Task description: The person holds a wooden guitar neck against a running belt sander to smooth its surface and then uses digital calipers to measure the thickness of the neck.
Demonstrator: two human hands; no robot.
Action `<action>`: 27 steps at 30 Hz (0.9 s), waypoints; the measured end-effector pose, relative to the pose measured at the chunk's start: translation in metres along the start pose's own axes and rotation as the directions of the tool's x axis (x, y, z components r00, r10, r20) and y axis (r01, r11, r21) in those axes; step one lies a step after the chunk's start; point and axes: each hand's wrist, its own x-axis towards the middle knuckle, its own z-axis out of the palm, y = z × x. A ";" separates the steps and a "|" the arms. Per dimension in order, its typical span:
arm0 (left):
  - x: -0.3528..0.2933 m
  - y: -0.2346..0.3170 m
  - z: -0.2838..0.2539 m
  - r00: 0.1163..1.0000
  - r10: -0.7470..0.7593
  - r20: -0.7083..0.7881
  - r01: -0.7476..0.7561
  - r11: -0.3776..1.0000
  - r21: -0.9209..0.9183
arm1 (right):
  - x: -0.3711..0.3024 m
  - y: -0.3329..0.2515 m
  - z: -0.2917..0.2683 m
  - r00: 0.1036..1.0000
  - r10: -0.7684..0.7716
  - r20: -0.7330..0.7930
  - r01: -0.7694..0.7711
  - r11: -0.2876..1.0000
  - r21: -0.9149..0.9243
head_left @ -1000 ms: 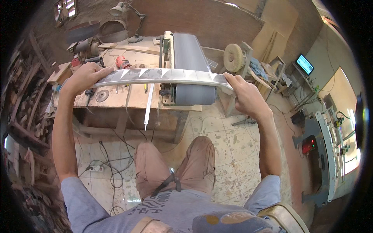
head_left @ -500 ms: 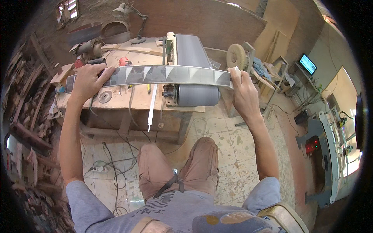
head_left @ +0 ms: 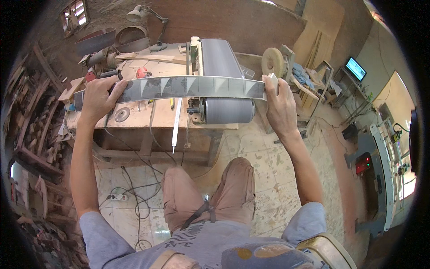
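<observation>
A long guitar fretboard (head_left: 201,87), dark grey with pale fin-shaped inlays and light edges, spans the view from side to side. My left hand (head_left: 101,98) grips it near its left end, thumb along the near side. At the other end my right hand (head_left: 281,105) is closed on it, with a small pale block (head_left: 273,80) showing by the fingers. Behind and below the fretboard is a belt sander, its wide grey belt (head_left: 221,58) running away from me and its roller end (head_left: 229,110) facing me. Whether the fretboard touches the belt I cannot tell.
The wooden workbench (head_left: 148,120) carries a metal disc (head_left: 122,114), a desk lamp (head_left: 134,15) and a bench grinder (head_left: 101,56). A white strip (head_left: 177,125) hangs over its front edge. Right stands a round buffing wheel (head_left: 272,62). Cables (head_left: 134,190) lie on the floor.
The view has shifted slightly. Both hands keep their hold on the fretboard, which has barely moved, and its surface now looks darker on the left.
</observation>
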 end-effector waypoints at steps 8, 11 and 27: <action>0.004 -0.008 -0.006 0.963 -0.140 0.232 0.165 0.982 -0.089 | 0.010 0.001 -0.028 0.970 0.010 0.243 -0.066 0.973 0.222; 0.009 0.001 -0.012 0.945 -0.168 0.280 0.203 0.974 -0.098 | 0.011 0.005 -0.035 0.943 0.013 0.332 -0.104 0.961 0.257; 0.027 0.036 -0.011 0.964 -0.147 0.222 0.108 0.978 0.178 | -0.043 0.101 -0.012 0.984 0.130 0.125 -0.149 0.976 0.161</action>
